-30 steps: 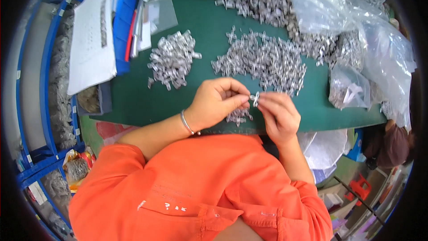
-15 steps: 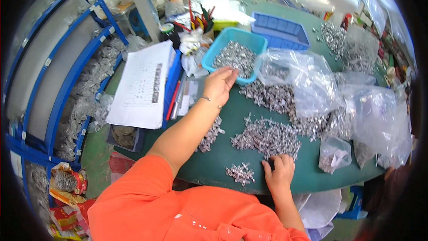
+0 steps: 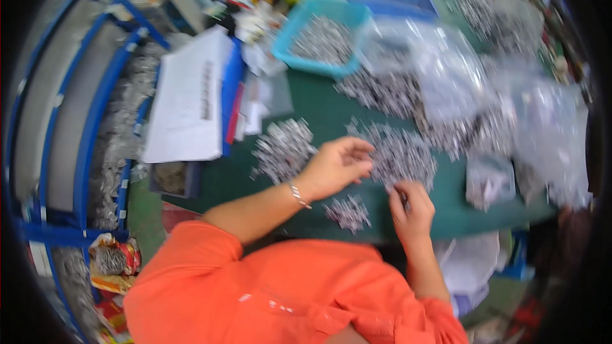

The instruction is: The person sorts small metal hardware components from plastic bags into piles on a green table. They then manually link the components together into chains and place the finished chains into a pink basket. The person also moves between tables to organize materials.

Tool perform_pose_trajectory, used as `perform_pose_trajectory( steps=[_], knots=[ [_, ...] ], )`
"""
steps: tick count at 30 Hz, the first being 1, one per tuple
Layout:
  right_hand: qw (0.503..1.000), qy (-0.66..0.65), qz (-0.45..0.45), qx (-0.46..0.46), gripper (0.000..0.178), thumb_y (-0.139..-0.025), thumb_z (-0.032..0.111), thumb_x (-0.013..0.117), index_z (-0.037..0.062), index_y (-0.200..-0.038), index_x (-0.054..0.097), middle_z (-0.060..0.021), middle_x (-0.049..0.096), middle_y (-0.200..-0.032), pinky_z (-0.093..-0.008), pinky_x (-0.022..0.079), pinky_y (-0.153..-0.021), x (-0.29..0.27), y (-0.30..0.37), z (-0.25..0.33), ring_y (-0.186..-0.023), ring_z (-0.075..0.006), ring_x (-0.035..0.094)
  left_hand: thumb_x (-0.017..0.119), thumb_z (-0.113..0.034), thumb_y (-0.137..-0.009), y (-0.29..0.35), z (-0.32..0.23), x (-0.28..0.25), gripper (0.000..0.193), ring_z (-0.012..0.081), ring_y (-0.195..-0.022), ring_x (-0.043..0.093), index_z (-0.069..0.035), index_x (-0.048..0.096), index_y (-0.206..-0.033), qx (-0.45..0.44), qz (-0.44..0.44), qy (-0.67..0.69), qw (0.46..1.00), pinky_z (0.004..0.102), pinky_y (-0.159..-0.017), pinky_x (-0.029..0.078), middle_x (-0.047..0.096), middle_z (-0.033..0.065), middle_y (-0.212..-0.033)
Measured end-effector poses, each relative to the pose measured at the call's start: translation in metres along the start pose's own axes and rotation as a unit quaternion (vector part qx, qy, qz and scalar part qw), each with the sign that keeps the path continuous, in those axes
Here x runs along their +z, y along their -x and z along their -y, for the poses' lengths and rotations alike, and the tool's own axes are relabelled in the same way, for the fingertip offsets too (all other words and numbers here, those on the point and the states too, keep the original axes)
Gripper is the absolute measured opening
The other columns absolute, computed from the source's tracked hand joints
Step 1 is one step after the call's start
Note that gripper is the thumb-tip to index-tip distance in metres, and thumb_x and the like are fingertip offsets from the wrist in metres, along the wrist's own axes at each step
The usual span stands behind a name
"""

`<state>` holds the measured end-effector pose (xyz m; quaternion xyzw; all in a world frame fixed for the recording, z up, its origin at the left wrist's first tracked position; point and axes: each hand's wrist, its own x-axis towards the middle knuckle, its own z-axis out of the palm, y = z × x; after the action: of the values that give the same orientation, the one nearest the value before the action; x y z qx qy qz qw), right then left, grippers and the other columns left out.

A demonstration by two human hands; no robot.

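Note:
My left hand [image 3: 338,167] hovers over the left edge of the middle pile of small silvery metal parts [image 3: 401,153], its thumb and fingers apart with nothing visible between them. At that pile's near edge is my right hand [image 3: 412,209], thumb and fingertips drawn together. Something small and dark shows between them, too blurred to name. A smaller heap of pinkish-silver parts [image 3: 349,213] lies between my hands, closer to me. Left of my left hand is another heap of metal parts [image 3: 285,150]. Farther off, a turquoise basin [image 3: 285,57] holds many more of these pieces.
Clear plastic bags [image 3: 449,70] lie over more metal parts at the right, with a small bag [image 3: 489,181] near the table edge. A blue tray [image 3: 392,0] stands behind the basin. Papers [image 3: 185,102] on a blue folder lie left. Blue shelving [image 3: 76,121] stands beyond.
My left hand has come back from the basin toward me, to the middle pile. My right hand stays at the near edge, fingers now drawn together. The whole view has shifted.

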<state>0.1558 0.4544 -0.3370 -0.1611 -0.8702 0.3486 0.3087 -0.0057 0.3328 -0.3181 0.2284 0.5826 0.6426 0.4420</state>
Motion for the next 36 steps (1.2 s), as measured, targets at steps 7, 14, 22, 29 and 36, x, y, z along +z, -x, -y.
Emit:
perform_pose_trajectory(
  steps=[7,14,22,29,36],
  knots=[
    [0.995,-0.094,-0.012,-0.022,0.025,-0.069,-0.003,0.068,0.0015,-0.092,0.058,-0.0096,0.060,-0.081,-0.0252,0.047,-0.054,0.009,0.013,0.008,-0.067,-0.0167,0.060,0.059,-0.005,-0.084,0.028,0.020,0.013,0.015,0.0147,-0.074,0.062,0.005,0.057,-0.095,-0.037,0.054,0.056,0.996,0.0255,-0.066,0.052,0.062,0.0098,-0.085],
    [0.960,-0.245,0.045,0.126,0.014,-0.077,0.001,0.065,-0.0023,-0.091,0.061,-0.0070,0.061,-0.079,-0.0215,0.047,-0.056,0.012,0.023,0.001,-0.066,-0.0116,0.058,0.057,-0.006,-0.085,0.034,0.024,0.008,0.014,0.0157,-0.071,0.063,0.005,0.058,-0.094,-0.101,0.010,0.082,0.991,0.0253,-0.063,0.053,0.063,0.0100,-0.081],
    [0.845,-0.411,0.088,0.330,0.012,-0.086,0.007,0.057,-0.0020,-0.093,0.061,-0.0054,0.063,-0.076,-0.0176,0.044,-0.054,0.008,0.025,0.002,-0.062,-0.0078,0.058,0.056,-0.002,-0.084,0.040,0.031,-0.001,0.019,0.0194,-0.079,0.065,0.007,0.056,-0.100,-0.130,0.031,0.160,0.978,0.0254,-0.068,0.054,0.063,0.0145,-0.089],
    [0.926,-0.332,0.090,0.156,0.014,-0.080,-0.003,0.060,-0.0048,-0.093,0.060,-0.0104,0.062,-0.085,-0.0200,0.048,-0.061,0.010,0.028,-0.006,-0.074,-0.0111,0.060,0.056,0.000,-0.083,0.040,0.033,0.000,0.015,0.0186,-0.081,0.064,0.006,0.057,-0.098,-0.082,0.009,0.097,0.992,0.0261,-0.070,0.054,0.063,0.0140,-0.089],
    [0.907,-0.390,0.022,0.158,0.019,-0.076,-0.011,0.060,-0.0050,-0.093,0.053,-0.0155,0.061,-0.094,-0.0250,0.052,-0.074,0.018,0.035,-0.002,-0.085,-0.0169,0.061,0.054,0.000,-0.084,0.043,0.032,0.000,0.016,0.0198,-0.082,0.064,0.006,0.056,-0.099,-0.088,0.004,0.094,0.992,0.0281,-0.072,0.054,0.062,0.0153,-0.092]
  ],
)
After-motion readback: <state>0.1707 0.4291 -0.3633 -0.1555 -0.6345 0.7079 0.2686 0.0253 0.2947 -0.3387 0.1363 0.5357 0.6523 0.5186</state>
